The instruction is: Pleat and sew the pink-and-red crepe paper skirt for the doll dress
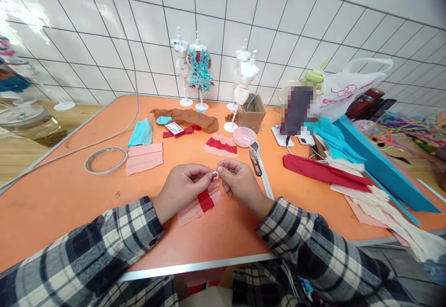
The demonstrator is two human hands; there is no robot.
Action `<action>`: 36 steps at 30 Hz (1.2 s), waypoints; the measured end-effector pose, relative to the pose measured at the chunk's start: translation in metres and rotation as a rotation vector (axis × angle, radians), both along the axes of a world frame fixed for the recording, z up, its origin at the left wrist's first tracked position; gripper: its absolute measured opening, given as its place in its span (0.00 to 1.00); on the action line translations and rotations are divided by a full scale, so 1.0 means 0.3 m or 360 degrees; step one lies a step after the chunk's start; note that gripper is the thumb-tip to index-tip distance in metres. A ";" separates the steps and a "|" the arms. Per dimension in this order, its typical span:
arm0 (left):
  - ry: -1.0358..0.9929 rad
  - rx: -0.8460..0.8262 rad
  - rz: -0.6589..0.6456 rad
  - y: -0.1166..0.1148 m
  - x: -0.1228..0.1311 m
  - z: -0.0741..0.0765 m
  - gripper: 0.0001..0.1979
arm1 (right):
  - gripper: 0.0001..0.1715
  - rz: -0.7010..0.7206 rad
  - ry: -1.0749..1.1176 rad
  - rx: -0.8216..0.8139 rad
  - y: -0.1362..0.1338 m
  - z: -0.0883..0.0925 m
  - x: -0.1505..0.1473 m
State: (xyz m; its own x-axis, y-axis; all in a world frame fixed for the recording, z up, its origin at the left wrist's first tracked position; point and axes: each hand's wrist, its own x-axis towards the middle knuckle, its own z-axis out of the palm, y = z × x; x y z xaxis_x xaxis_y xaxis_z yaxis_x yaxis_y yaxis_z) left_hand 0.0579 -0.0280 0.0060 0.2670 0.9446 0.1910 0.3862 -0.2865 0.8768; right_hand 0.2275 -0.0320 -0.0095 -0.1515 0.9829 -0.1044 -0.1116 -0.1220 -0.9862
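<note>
My left hand (184, 190) and my right hand (241, 182) meet above the table, thumb and forefinger of each closed in a pinch. Between their fingertips shows a small white piece (215, 173), too small to name. Below them lies a pleated pink cloth strip with a red band (205, 200), its upper end reaching up close to the fingertips and partly hidden by my left hand. Whether the fingers also grip this cloth, I cannot tell. Beyond my hands rests a similar pink and red cloth piece (220, 145). Black thread snips (255, 163) lie right of it.
White mini dress forms (241, 84) stand at the back, one in a turquoise ruffled dress (201, 70). A pink bowl (244, 136), cardboard box (251, 114) and tape roll (106, 160) sit around. Folded red cloth (324, 172) lies right; a cable (134, 72) crosses left.
</note>
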 end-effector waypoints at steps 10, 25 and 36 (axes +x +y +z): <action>0.0218 0.0143 0.0178 0.070 -0.088 -0.008 0.17 | 0.19 0.0042 0.0392 -0.0139 0.038 -0.001 0.083; 0.0881 0.0628 0.0202 0.251 -0.166 -0.080 0.15 | 0.12 0.0288 -0.1146 0.1286 0.123 -0.091 0.118; 0.0948 0.0874 -0.0010 0.199 -0.140 -0.060 0.12 | 0.30 0.0179 -0.0967 0.0899 0.095 -0.076 0.122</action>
State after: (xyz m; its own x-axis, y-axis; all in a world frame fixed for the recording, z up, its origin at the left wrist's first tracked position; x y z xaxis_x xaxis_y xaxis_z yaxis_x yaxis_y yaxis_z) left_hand 0.0160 0.0316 -0.0120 0.4752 0.7554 0.4511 0.7408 -0.6202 0.2581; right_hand 0.2641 -0.0036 -0.0322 -0.3285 0.8941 0.3044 0.4422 0.4304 -0.7869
